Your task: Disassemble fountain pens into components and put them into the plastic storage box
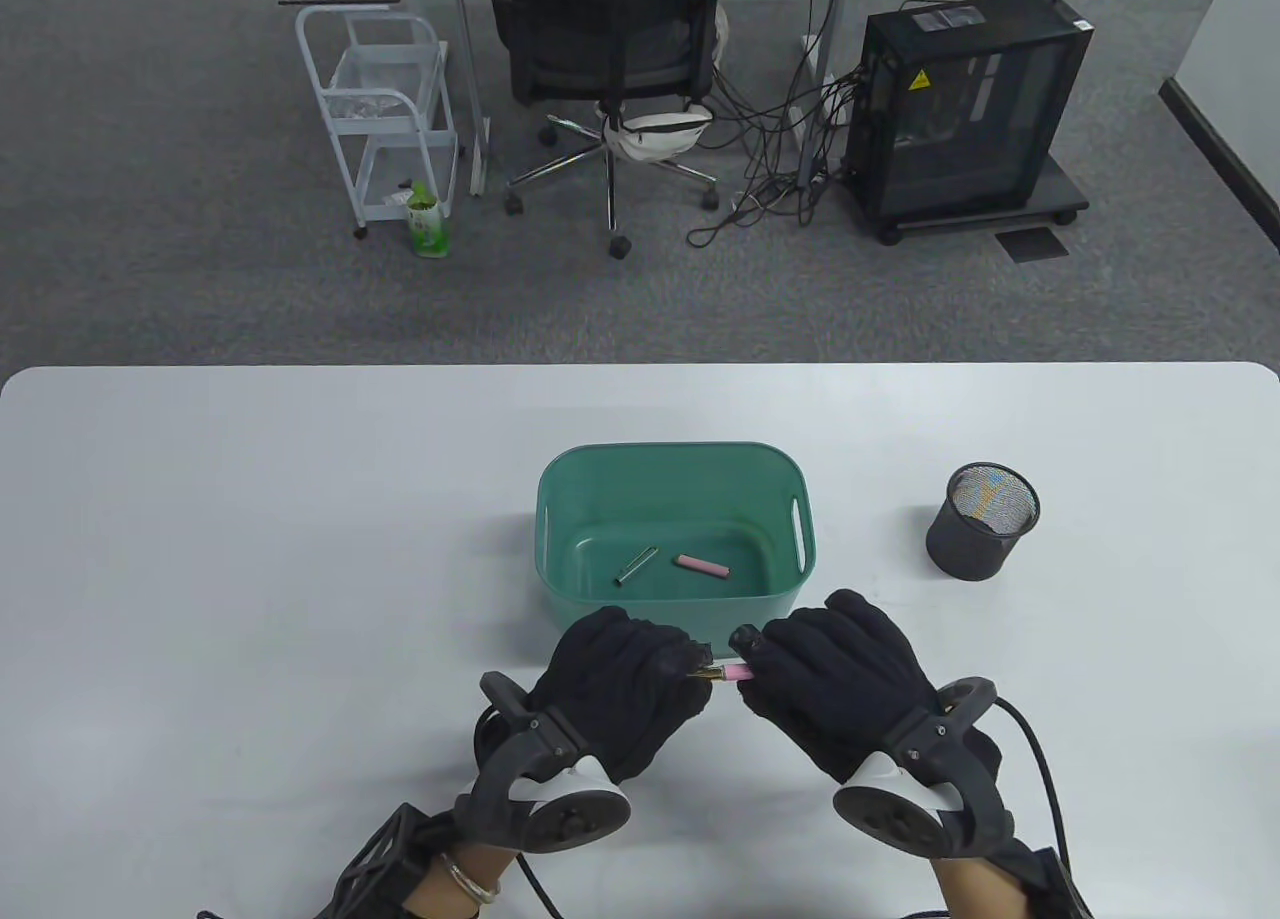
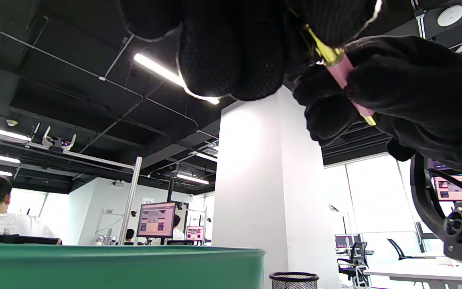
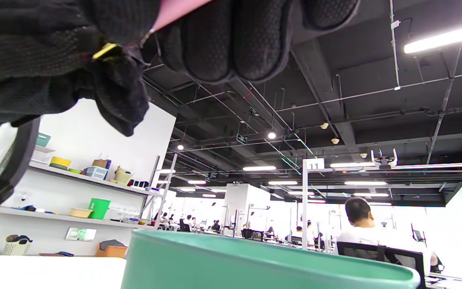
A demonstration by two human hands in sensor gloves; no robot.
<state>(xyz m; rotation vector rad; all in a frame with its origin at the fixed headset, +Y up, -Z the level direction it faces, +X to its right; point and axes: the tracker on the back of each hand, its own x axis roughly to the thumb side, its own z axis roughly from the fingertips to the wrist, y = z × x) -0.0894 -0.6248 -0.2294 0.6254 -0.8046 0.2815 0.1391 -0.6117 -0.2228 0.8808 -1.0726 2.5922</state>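
— Table view first: what held, and where?
— Pink pen section [image 1: 737, 672] with gold trim, low centre of frame, just in front of the green storage box [image 1: 676, 456] on the white bench [image 1: 250, 519]. Left hand [image 1: 625, 684] curled round the gold end, right hand [image 1: 835, 684] curled round the pink end; held between both, above the bench.
— Anything in the box?
— Silver tube [image 1: 635, 566] and pink cap [image 1: 701, 565] on the floor, apart from each other. Black mesh pen cup [image 1: 982, 522] off to the right, well clear.
— Left wrist view?
— Top right of frame: gold collar and pink barrel crossing between black gloved fingers [image 2: 231, 48], pinched from both sides. Green box wall along the bottom edge, mesh cup rim at lower centre-right.
— Right wrist view?
— Top left: sliver of pink and a gold edge tucked under the fingers [image 3: 231, 36]; grip plain, joint itself hidden. Box rim across the bottom.
— Handling?
— Probably light, stiff, smooth; likely slippery under knit gloves. Nib end likely delicate, so best gripped on the barrel and the gold collar, never the tip. Twist or straight pull, cannot tell which from here. Small parts apt to roll if dropped on the bench; safer released low over the box.
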